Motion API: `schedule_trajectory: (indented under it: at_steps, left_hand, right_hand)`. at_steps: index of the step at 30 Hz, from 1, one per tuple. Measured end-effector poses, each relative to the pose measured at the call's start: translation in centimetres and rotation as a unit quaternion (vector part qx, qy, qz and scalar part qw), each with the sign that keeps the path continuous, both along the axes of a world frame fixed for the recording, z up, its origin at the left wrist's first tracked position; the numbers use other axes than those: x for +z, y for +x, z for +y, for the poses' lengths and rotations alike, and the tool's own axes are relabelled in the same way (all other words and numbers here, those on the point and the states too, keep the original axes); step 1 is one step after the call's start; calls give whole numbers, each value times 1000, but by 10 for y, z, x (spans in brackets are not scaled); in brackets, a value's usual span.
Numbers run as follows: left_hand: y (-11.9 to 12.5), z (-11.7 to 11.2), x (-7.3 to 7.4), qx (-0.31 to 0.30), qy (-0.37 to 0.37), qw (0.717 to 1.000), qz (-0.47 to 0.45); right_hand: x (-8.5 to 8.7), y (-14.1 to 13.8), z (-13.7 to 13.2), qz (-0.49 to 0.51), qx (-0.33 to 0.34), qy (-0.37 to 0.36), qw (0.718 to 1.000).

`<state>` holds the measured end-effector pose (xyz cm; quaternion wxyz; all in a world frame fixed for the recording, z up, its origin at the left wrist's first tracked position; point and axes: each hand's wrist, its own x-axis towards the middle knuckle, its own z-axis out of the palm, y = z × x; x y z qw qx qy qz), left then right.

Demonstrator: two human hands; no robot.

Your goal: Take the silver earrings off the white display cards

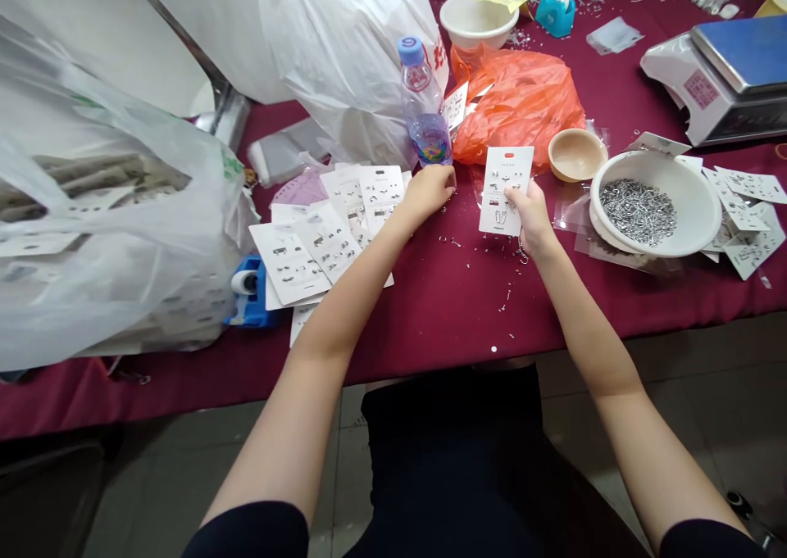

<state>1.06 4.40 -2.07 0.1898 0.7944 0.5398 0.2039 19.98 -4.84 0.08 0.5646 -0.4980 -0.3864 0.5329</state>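
Between the thumb and fingers of my right hand (532,218) is a white earring card (507,183), held upright with several small metal earrings on it. A thin chain dangles by that hand. My left hand (430,189) is closed, its fingers curled at the tablecloth just in front of a water bottle (424,103) with a blue cap. Whatever those fingers pinch is hidden. Left of it, several earring cards (288,259) lie in an overlapping pile. Tiny silver pieces (453,242) are scattered on the cloth between my hands.
A white bowl (701,214) of small metal pieces stands at right, beside a tan bowl (576,155) and more cards (753,238). Behind are an orange bag (522,99) and a scale (738,70). Plastic bags (153,255) and a blue tape dispenser (258,292) occupy the left.
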Motion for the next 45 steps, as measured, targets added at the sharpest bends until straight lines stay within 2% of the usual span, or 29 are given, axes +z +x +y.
schedule_trajectory:
  at_steps: [3, 7, 13, 18, 23, 28, 33, 41, 43, 45]
  left_hand:
    - [-7, -7, 11, 19, -22, 995, -92]
    - [-17, -20, 19, 31, -94, 973, -207]
    - [-21, -32, 22, 32, -135, 945, -297]
    - [-22, -48, 23, 34, -134, 939, -314]
    - [-22, -82, 19, 44, -121, 922, -364]
    - [-23, -106, 13, 12, -121, 918, -377]
    - [-27, -112, 12, -2, -117, 920, -374]
    - [-28, -115, 12, 18, -202, 884, -422]
    - [-26, -116, 10, 12, -190, 885, -426]
    - [-24, -118, 8, 8, -152, 897, -415]
  right_hand:
    - [-2, -1, 1, 3, 4, -5, 1000]
    - [-4, -1, 1, -6, 17, -2, 1000]
    - [-5, -4, 0, -2, 27, -8, 1000]
    - [-11, -7, 1, -12, 42, -3, 999]
    - [-15, -12, -2, -23, 72, 23, 997]
    - [-13, -18, -9, -35, 95, 46, 994]
    - [-8, -20, -14, -57, 103, 53, 992]
    - [-6, -25, -21, -46, 127, 32, 990]
    - [-7, -27, -22, -40, 132, 31, 990]
    - [-7, -28, -23, -31, 130, 35, 990]
